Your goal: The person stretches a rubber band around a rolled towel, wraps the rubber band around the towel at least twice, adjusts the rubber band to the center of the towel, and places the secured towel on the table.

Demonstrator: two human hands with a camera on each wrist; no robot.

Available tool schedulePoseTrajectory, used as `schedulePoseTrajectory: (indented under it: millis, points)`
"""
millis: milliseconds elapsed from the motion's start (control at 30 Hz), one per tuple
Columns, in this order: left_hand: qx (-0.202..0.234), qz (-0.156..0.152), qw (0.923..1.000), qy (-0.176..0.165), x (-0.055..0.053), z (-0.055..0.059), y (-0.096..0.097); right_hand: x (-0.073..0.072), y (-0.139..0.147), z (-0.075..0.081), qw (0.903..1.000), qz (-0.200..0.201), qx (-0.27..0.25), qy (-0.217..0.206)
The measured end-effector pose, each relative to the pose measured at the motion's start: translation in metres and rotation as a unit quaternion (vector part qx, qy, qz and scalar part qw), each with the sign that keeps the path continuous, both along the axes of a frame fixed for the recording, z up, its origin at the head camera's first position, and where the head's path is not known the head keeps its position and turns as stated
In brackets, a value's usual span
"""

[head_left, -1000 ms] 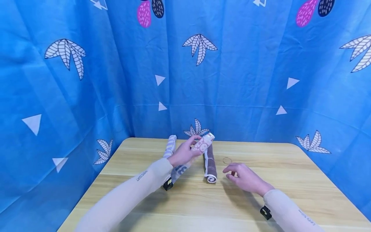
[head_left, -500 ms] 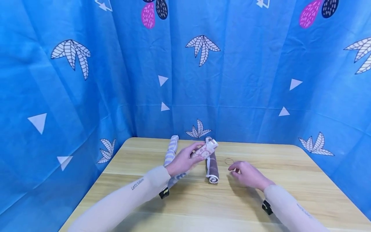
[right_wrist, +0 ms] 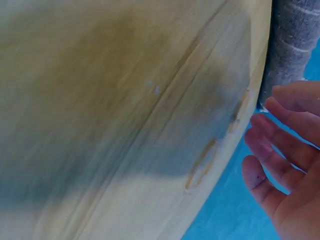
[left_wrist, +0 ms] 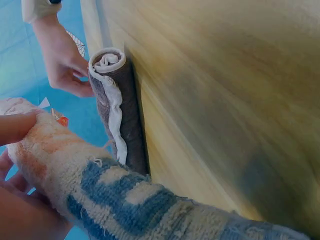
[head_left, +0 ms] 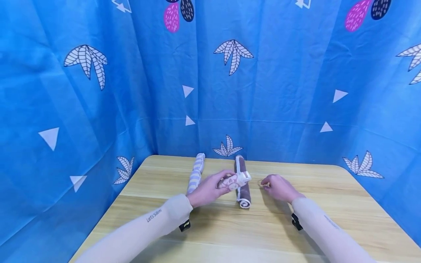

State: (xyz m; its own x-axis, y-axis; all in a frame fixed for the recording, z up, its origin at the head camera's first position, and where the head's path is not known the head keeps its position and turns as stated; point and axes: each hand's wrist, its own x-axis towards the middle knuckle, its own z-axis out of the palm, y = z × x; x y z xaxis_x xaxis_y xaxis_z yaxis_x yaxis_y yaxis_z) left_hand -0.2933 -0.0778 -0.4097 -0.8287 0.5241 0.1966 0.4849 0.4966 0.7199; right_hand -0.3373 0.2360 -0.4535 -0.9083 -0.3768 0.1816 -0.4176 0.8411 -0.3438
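My left hand grips a rolled towel with a pale pink and white end. In the left wrist view its body shows a blue pattern, with thumb and fingers around the far part. My right hand reaches down at the table, its fingertips right at a thin rubber band. Seen from the right wrist, the fingers are loosely bent and apart, beside two tan rubber bands, a nearer band and a farther band.
A brown rolled towel with white edging lies between my hands. Left of it, partly behind my left hand, lies a lilac-and-white striped rolled towel. The wooden table ends at a blue patterned curtain.
My left hand has lowered and tilted the rolled towel closer to level, over the brown one. My right hand has moved forward to the rubber band. The head view has turned slightly left.
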Motion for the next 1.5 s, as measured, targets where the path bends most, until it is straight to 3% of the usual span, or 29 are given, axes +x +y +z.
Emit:
schedulePoseTrajectory:
  millis: [300, 633, 767, 900, 1100, 1300, 1500]
  points:
    - [-0.015, 0.012, 0.9998, -0.004, 0.009, -0.001, 0.005, -0.012, 0.003, -0.002, 0.9992, -0.003, 0.04, -0.006]
    - [-0.034, 0.009, 0.9992, 0.02, 0.012, -0.001, 0.005, -0.017, 0.003, -0.005, 0.9965, -0.032, 0.077, 0.006]
    - [-0.041, 0.006, 0.999, 0.019, 0.013, -0.002, 0.005, -0.014, 0.004, -0.006, 0.9972, -0.031, 0.058, -0.035]
    - [-0.046, 0.007, 0.9987, 0.019, 0.014, -0.003, 0.005, -0.012, 0.007, -0.008, 0.997, -0.026, -0.006, -0.072]
    - [-0.055, 0.008, 0.9983, 0.02, 0.013, -0.005, 0.005, -0.008, 0.015, -0.01, 0.9822, -0.018, -0.107, -0.154]
    - [-0.065, 0.02, 0.9976, 0.015, 0.013, -0.008, 0.003, -0.001, 0.019, -0.007, 0.974, -0.006, -0.105, -0.201]
    - [-0.064, 0.022, 0.9976, 0.017, 0.013, -0.009, 0.002, 0.008, 0.018, 0.003, 0.9722, 0.025, -0.077, -0.22]
